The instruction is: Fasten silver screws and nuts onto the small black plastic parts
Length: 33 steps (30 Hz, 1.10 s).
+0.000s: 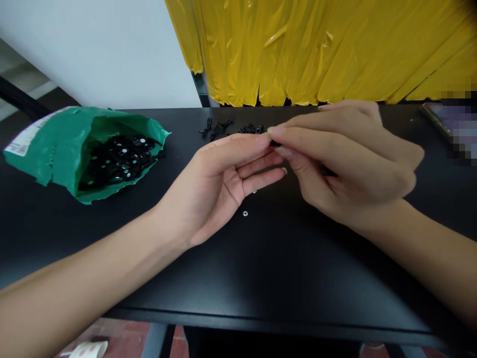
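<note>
Above the middle of the black table, my left hand [227,174] and my right hand [350,159] meet at the fingertips. Between them is a small black piece [275,143], mostly hidden by the fingers, so its kind does not show. My left thumb presses it from the left, while the lower left fingers curl loosely beneath. My right thumb and forefinger pinch it from the other side. Below the hands, a small silvery ring [245,214] lies on the table, with a second shiny bit [255,191] partly behind my left fingers.
A torn green bag [55,144] full of black parts [122,161] lies open at the left. Small black pieces [218,128] are scattered behind my hands. A flat device, partly blurred out, lies at the far right. Yellow plastic sheeting [298,54] hangs along the back.
</note>
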Available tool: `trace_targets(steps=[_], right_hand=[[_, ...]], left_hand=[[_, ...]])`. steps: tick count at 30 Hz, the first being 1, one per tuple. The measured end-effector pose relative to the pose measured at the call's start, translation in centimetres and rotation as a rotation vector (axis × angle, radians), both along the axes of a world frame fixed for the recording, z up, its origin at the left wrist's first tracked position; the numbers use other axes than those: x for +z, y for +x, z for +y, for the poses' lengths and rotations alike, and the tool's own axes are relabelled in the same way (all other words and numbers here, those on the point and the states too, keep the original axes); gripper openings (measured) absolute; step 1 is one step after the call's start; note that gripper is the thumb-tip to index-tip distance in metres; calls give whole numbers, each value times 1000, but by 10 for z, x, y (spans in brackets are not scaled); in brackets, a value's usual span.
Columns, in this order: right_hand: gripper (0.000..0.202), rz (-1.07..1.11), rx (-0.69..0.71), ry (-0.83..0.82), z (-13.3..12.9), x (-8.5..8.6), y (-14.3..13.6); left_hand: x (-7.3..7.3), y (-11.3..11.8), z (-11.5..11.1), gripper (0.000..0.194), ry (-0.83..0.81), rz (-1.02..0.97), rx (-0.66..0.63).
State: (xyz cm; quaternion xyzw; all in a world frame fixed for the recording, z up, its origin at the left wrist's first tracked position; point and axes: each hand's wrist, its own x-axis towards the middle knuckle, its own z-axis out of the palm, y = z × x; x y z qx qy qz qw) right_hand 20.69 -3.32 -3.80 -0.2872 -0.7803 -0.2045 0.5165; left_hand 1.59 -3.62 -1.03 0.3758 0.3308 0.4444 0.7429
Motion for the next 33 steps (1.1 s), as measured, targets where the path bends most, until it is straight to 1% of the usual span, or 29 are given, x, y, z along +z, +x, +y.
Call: trace_targets(steps=[2, 3, 7, 12, 16, 19, 21, 23, 25, 27, 29, 33], right_hand=[[29, 10, 37, -24, 1, 0, 0], [27, 1, 32, -67, 2, 0, 1], [21, 19, 43, -10, 3, 0, 2], [15, -53, -74, -48, 0, 1, 4], [13, -50, -107, 19, 1, 3, 4], [17, -50, -139, 70, 3, 3, 2], [15, -15, -137, 87, 3, 3, 1], [8, 1, -110, 49, 2, 2, 1], [10, -24, -68, -23, -1, 2, 0], [17, -58, -38, -79, -3, 2, 0], [20, -64, -34, -88, -6, 3, 0], [21, -64, -66, -109, -9, 6, -1]], left_hand=[[-1, 0, 1, 6, -2, 2, 12], [-2, 0, 1, 5, -5, 2, 14], [-2, 1, 2, 8, -18, -1, 1], [0, 3, -1, 17, -37, -38, -45], [1, 4, -3, 23, -27, -47, -64], [2, 4, -4, 22, -32, -47, -75], [3, 4, -4, 21, -37, -59, -78], [3, 4, -3, 20, -42, -84, -74], [2, 3, -2, 18, -40, -96, -67], [1, 2, -1, 14, -21, -66, -59], [-1, 1, 1, 12, 19, -7, -52], [-4, 0, 2, 23, 168, 109, -58]])
